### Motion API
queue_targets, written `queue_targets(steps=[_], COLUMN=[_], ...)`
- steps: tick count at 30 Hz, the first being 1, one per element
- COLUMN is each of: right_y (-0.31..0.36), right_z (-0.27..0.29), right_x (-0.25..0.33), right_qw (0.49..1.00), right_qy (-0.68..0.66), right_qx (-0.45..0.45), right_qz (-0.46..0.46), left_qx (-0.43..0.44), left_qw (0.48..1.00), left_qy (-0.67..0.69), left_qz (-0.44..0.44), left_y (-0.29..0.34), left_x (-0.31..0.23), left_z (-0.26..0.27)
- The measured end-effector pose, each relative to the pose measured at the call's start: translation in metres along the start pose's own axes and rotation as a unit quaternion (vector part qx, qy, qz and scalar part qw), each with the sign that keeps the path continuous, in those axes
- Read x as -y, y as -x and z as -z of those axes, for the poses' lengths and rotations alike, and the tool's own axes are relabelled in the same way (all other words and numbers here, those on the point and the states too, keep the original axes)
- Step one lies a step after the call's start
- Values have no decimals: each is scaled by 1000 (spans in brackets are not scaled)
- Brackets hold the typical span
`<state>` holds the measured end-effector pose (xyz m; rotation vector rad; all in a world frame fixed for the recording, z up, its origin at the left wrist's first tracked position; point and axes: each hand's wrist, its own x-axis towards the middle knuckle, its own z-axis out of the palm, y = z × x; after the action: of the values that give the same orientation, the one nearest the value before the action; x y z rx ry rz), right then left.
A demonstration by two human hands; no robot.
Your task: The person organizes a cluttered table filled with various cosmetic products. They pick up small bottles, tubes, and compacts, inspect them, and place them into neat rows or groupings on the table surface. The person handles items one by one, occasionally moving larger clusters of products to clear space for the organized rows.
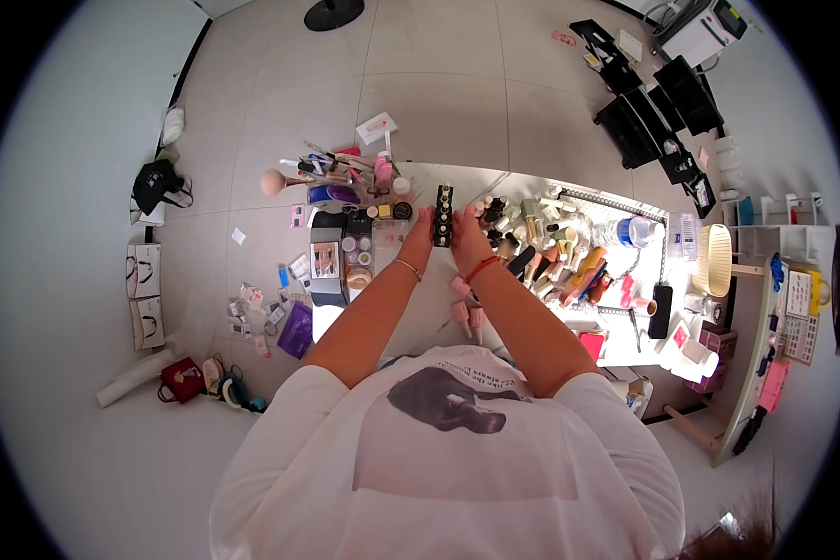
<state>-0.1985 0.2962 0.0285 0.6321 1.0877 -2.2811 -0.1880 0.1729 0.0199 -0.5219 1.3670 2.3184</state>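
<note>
Between my two hands, over the white table (429, 303), is a narrow black strip-shaped holder (443, 217) with several small pale round pieces in a row along it. My left hand (418, 245) closes on its left side, and my right hand (469, 245) grips the right side. The fingertips are partly hidden by the holder and the hands themselves. Small jars and a dark round pot (401, 211) stand just left of my left hand. Small bottles (497, 210) crowd close to my right hand. Nearer to me lie several pink bottles (462, 315).
Brushes and pens (331, 168) stick up at the table's far left. On the right are a jumble of bottles and tubes (569, 247), a black phone (661, 312) and a cream basket (714, 254). Black open cases (630, 126) and a purple pouch (296, 330) lie beyond the table's sides.
</note>
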Motion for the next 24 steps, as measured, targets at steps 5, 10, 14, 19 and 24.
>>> queue_targets(steps=[5, 10, 14, 19, 24], right_y=[6, -6, -5, 3, 15], right_z=[-9, -6, -12, -16, -31], right_x=[5, 8, 13, 23, 36], right_qw=[1000, 1000, 1000, 999, 999], right_qy=[12, 8, 25, 36, 33], right_qx=[-8, -4, -2, -12, -14], right_qz=[11, 23, 11, -1, -11], left_qx=[0, 7, 7, 5, -11], left_qw=[1000, 1000, 1000, 1000, 1000], left_qy=[5, -2, 1, 10, 5], left_qz=[-2, -6, -1, 13, 5], left_y=[-4, -10, -22, -16, -16], left_x=[-1, -7, -5, -14, -18], left_z=[3, 0, 8, -3, -7])
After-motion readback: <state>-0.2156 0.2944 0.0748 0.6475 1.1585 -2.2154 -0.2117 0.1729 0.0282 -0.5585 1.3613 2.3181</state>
